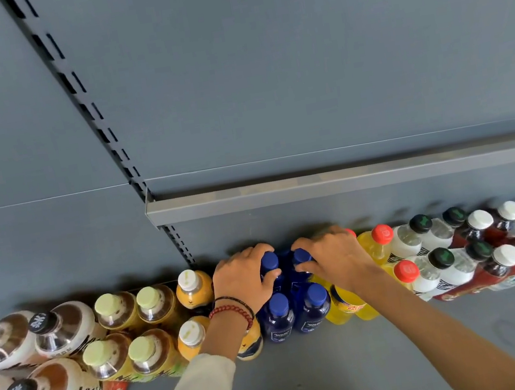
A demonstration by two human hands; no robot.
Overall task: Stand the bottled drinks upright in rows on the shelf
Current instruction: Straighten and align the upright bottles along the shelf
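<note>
Gripping at the back row, my left hand (245, 277) curls round the left blue bottle (270, 260) and my right hand (330, 260) round the right blue bottle (302, 256). Both stand upright on the shelf (344, 366), behind the front blue bottles (279, 306), between orange juice bottles (193, 289) and yellow bottles (370, 244). I cannot see their bases; they may be slightly lifted.
</note>
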